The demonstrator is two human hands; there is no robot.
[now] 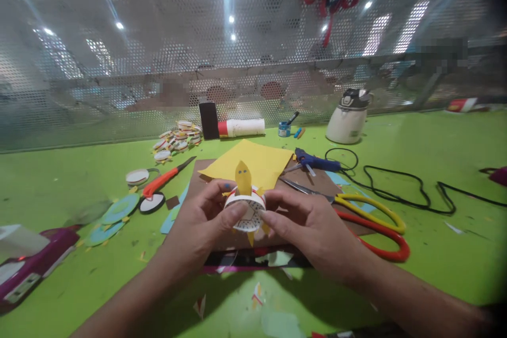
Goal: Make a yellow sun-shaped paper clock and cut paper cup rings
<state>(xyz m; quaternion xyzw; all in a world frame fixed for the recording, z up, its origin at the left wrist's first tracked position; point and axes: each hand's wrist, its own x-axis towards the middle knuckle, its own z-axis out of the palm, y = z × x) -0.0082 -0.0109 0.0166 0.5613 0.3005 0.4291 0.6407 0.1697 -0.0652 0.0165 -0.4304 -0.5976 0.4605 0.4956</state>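
Holding a small round paper turtle (253,210) at the centre of the view, two bare hands meet in front of the wearer, above a brown board (201,174) on a bright green counter (451,253). The turtle has a white rim with a red band, a dotted face turned towards the wearer, and a pointed yellow head (243,177) with two dark eyes, standing upright at the top.

The left hand (208,211) has a narrow grip: its thumb lies across the dotted face while its fingers wrap the side. The right hand (307,216) also grips narrowly, pinching the opposite edge near the thumb tip. Its rear fingertips are hidden, so their exact contact cannot be told.

Handling this well seems to call for light, even pressure on the stiff rim from both sides, since the thin head and yellow feet would probably crease or tear if squeezed. The thumb on the face should press gently, lest the disc buckle.

Behind the hands lies a yellow sheet (257,156). To the right, scissors (338,199) rest with their blades near the right hand; care is wise there. A blue glue gun (319,160) lies beyond.
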